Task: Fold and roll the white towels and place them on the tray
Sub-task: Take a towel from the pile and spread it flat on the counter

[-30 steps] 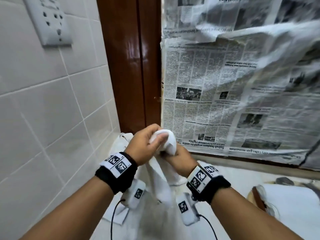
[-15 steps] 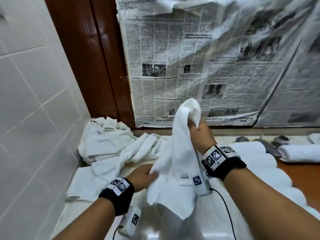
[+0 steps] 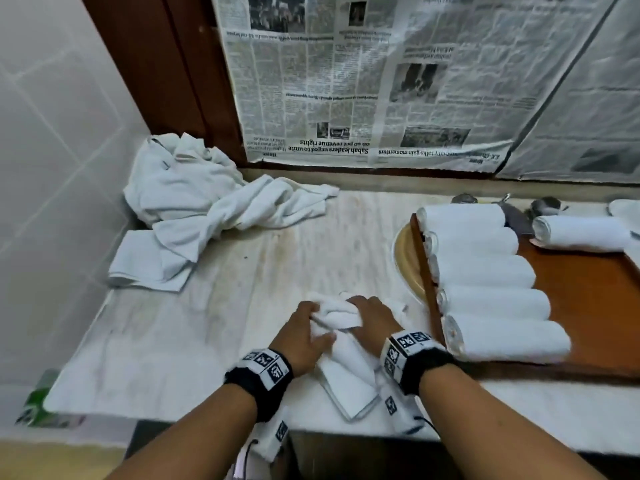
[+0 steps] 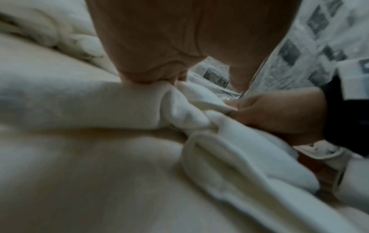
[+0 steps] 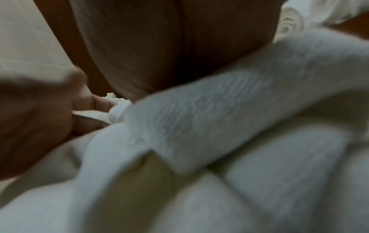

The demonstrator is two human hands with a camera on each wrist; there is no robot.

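Towels, white and unfolded, lie heaped at the far left of my tabletop, against the tiled wall, one flat piece spread under the heap's near edge. Near the front edge, between my hands, lies the towel in work, bunched at its far end, with a flat folded tail pointing toward me. My left hand grips the bunched end from the left, fingers curled into the cloth. My right hand holds the same end from the right, fingers bent over the fold. Just right of it stands the wooden tray, carrying five rolled towels side by side along its left edge and another roll at its far side. Newspaper covers the back wall.
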